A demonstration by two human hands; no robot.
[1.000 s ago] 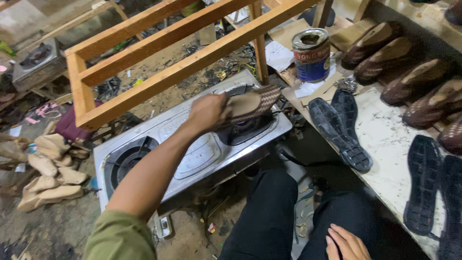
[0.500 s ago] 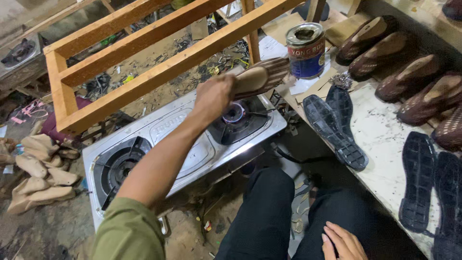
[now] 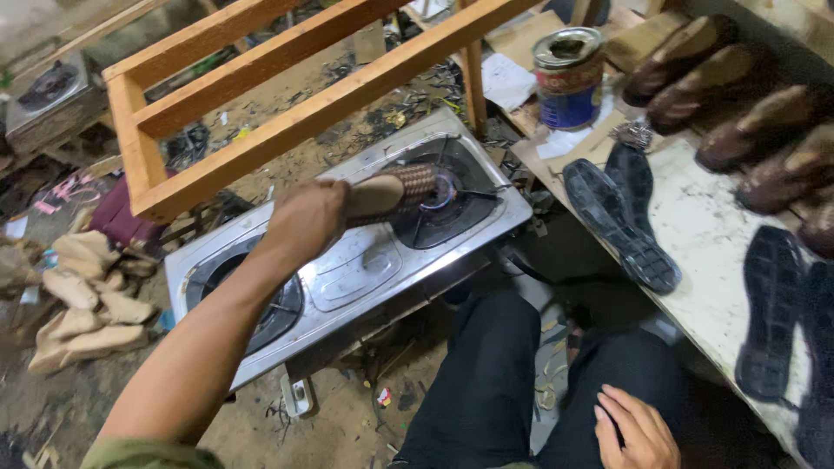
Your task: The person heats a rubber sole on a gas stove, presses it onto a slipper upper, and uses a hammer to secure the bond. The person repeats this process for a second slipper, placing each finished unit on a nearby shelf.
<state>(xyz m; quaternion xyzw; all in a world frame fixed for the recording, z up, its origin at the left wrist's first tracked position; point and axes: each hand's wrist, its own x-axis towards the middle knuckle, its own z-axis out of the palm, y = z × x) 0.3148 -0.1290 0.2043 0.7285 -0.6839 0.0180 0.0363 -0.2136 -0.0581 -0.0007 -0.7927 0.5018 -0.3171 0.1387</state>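
Your left arm is stretched way out in front of you, bare forearm running up from the bottom left, olive sleeve edge just showing at the elbow end. Your left hand (image 3: 306, 217) is curled tight, knuckles up, fingers wrapped around what it's gripping, wrist pretty much straight. Your right hand (image 3: 634, 430) is down low resting on your right thigh, fingers loose and slightly spread, looks empty, though the frame cuts part of it off.

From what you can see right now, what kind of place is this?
Most likely a small shoemaking workshop. Brown shoes and loose black soles lie on a worn table, and shoe lasts are piled on the littered floor. The left hand holds a shoe over a lit gas stove.
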